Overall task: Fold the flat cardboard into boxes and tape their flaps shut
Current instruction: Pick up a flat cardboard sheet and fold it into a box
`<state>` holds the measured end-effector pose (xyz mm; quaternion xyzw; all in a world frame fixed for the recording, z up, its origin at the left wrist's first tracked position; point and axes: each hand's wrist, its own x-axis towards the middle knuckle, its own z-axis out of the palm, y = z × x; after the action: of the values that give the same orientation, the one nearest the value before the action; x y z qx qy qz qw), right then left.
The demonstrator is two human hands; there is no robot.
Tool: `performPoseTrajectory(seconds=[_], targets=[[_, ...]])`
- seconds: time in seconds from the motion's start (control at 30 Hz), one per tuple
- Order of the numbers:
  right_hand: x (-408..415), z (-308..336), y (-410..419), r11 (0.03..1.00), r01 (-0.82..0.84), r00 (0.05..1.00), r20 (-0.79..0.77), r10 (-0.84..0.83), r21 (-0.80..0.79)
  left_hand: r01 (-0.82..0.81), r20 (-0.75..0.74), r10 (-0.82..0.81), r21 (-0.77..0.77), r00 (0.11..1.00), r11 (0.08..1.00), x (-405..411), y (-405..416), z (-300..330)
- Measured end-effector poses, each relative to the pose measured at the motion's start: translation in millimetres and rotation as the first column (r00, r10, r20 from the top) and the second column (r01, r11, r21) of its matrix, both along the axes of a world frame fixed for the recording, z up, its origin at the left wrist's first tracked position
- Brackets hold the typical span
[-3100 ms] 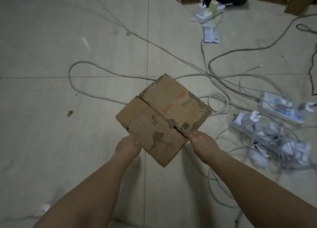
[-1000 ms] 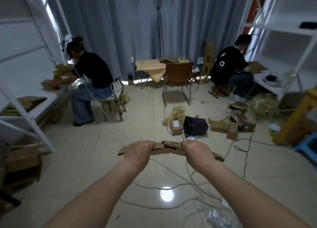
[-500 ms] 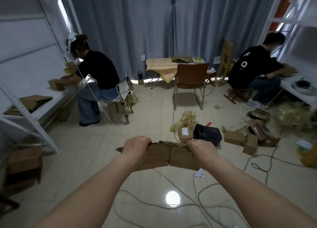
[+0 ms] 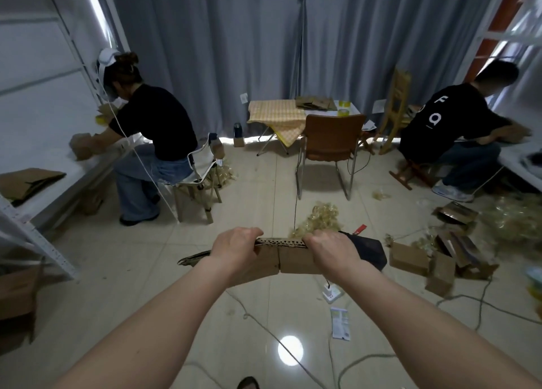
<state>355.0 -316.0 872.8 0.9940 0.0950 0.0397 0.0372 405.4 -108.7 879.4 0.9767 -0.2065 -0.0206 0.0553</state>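
Observation:
I hold a worn brown cardboard box blank out in front of me at chest height, above the tiled floor. My left hand grips its top edge on the left, fingers curled over the corrugated rim. My right hand grips the same edge on the right. Two flaps hang down towards me with a slit between them. A further flap sticks out flat to the left of my left wrist.
Two seated people work at white shelving, one at the left and one at the right. A brown chair and small table stand ahead. A black bag, small boxes, cables and a power strip litter the floor.
The view has risen from the floor to the room. The cardboard has tipped from flat to flaps hanging towards me, and both hands have stayed on its top edge.

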Motion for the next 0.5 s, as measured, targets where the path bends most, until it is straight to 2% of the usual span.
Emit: performPoseTrajectory(seconds=[0.2,0.33,0.5], targets=[[119.7,-5.1,-8.1,1.0,0.006,1.0,0.008,-0.006,-0.02,0.121,0.049,-0.122,0.008,0.991,0.993,118.9,2.9,-9.3],[205.8,4.5,3.1,1.0,-0.016,0.999,-0.039,0.016,0.008,0.161,0.031,-0.163,0.057,0.986,0.985,210.6,16.2,1.7],[291.3,12.1,-1.6,0.998,0.047,0.994,-0.098,-0.043,0.037,0.205,0.044,-0.209,0.096,0.977,0.974,310.0,4.5,15.5]])
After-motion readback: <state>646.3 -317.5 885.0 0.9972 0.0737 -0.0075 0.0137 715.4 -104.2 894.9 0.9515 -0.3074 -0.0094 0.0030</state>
